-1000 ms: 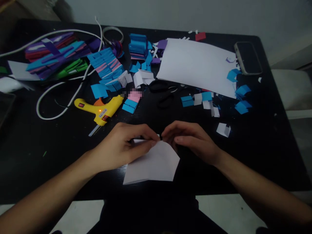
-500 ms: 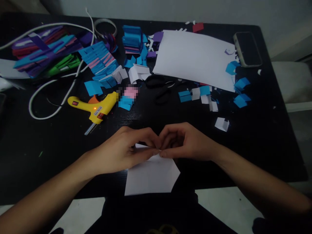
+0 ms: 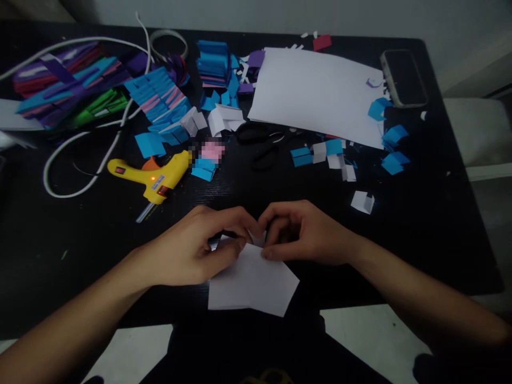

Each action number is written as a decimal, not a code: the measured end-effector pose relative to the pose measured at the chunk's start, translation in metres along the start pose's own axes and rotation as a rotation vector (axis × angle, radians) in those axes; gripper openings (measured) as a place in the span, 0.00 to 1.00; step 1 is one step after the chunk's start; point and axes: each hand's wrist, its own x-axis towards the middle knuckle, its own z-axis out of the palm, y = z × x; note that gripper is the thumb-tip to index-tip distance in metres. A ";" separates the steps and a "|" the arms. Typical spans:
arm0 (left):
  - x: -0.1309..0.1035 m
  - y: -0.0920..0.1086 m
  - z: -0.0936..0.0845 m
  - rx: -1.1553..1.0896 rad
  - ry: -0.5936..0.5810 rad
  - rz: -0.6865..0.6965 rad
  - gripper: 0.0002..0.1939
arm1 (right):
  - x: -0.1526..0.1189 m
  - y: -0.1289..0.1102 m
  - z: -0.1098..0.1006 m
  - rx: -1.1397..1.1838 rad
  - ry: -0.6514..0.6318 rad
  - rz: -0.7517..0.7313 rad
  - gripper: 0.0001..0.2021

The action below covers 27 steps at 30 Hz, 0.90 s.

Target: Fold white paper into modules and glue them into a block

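Observation:
A folded sheet of white paper (image 3: 250,282) lies near the front edge of the black table, held at its far edge by both hands. My left hand (image 3: 204,242) pinches the paper's upper left part between thumb and fingers. At the upper right, my right hand (image 3: 304,232) has its thumb on top of the paper and its fingers curled behind. The two index fingers almost meet above the sheet. A small upright flap shows between the hands; the rest of the far edge is hidden behind the fingers.
A yellow glue gun (image 3: 154,176) with a lit orange light lies to the left. Black scissors (image 3: 264,144) lie beyond the hands. Farther back are folded blue paper pieces (image 3: 160,98), a large white sheet (image 3: 316,93), a white cable (image 3: 84,192) and a phone (image 3: 405,79).
My left thumb has drawn back to the left, away from the right thumb. The white paper has shifted and turned slightly, with a bend showing at its near edge.

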 end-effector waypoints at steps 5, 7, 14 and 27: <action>0.001 -0.001 0.002 -0.025 0.008 0.014 0.12 | 0.001 0.001 0.000 -0.005 -0.013 0.007 0.15; 0.002 -0.002 0.003 -0.018 0.005 0.025 0.12 | 0.001 0.002 0.001 -0.004 -0.015 0.013 0.15; 0.002 0.000 0.001 -0.029 -0.017 0.040 0.13 | 0.000 0.002 0.001 -0.018 -0.023 0.015 0.12; 0.005 0.000 0.001 -0.025 -0.024 0.042 0.10 | 0.001 0.004 0.001 -0.029 -0.016 0.022 0.11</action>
